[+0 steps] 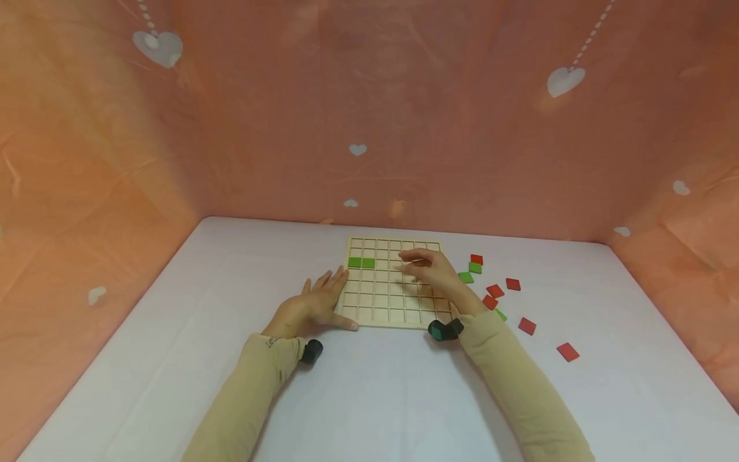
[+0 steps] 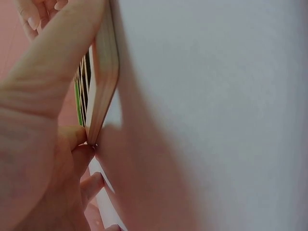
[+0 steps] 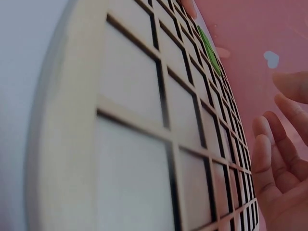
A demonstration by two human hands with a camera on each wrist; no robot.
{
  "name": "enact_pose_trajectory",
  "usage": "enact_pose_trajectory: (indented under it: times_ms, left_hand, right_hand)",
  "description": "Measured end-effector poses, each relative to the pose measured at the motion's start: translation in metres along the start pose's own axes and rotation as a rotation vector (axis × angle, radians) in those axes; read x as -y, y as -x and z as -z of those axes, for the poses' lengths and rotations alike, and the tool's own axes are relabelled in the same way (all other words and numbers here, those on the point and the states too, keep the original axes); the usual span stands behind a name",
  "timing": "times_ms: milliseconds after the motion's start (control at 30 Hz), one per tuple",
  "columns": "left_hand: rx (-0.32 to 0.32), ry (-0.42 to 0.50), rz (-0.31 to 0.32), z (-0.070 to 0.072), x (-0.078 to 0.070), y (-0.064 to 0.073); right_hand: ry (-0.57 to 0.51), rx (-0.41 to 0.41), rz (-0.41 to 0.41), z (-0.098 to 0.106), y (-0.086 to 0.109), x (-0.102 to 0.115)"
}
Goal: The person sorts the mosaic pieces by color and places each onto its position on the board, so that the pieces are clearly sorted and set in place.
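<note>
A pale wooden grid board (image 1: 382, 299) lies on the table, with two green square tiles (image 1: 361, 262) side by side in cells at its left edge. My left hand (image 1: 314, 304) rests at the board's near left corner, fingers spread along the left side and thumb by the near edge. In the left wrist view the thumb (image 2: 62, 48) lies against the board's side (image 2: 103, 77). Over the board's right half hovers my right hand (image 1: 435, 273). Its fingers are loosely bent and apart from the thumb; in the right wrist view no tile shows between them.
Right of the board lie several loose tiles, among them a red tile (image 1: 513, 283), a green tile (image 1: 466, 277) and, farthest right, another red tile (image 1: 568, 351). A white cloth covers the table (image 1: 369, 398). Pink curtain with hearts (image 1: 358, 96) hangs around the back and sides.
</note>
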State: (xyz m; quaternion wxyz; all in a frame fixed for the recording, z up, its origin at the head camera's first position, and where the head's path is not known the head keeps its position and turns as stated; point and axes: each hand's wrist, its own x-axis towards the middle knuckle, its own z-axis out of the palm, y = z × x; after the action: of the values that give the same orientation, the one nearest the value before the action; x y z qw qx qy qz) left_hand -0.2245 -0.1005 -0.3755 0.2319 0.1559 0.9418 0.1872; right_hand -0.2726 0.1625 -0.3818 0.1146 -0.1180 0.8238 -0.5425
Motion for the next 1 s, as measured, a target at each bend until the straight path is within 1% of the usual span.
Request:
enact_pose_trajectory:
  times_ms: [167,267,400,467,600,733,800,900,1000]
  left_hand:
    - [0.003,0.013,-0.012,0.0,0.0,0.001]
    - [0.001,0.021,-0.014,-0.001,0.001,0.001]
    - [0.005,0.021,-0.011,0.0,0.001,0.001]
    - [0.006,0.016,-0.009,0.001,0.001,0.001]
    - [0.005,0.011,-0.009,0.001,0.001,0.001]
    - [-0.001,0.026,-0.007,0.003,0.001,0.002]
    - [0.0,0.033,-0.011,0.003,0.001,0.004]
    - [0.002,0.047,-0.012,0.002,0.001,0.005]
    - [0.0,0.054,-0.019,0.002,0.0,0.006]
  right_hand:
    - [-0.002,-0.017,-0.003,0.005,0.004,-0.004]
    - [0.002,-0.012,0.011,0.008,0.007,-0.005]
    - [-0.004,-0.011,0.009,0.013,0.009,-0.008]
    - [-0.013,-0.013,-0.002,0.015,0.009,-0.01]
    - [0.01,-0.02,-0.013,0.019,0.009,-0.012]
    - [0.022,-0.026,-0.023,0.022,0.011,-0.011]
    - [0.023,-0.031,-0.044,0.023,0.013,-0.01]
    - [0.032,-0.043,-0.071,0.025,0.015,-0.012]
    - [0.044,-0.047,-0.076,0.028,0.017,-0.015]
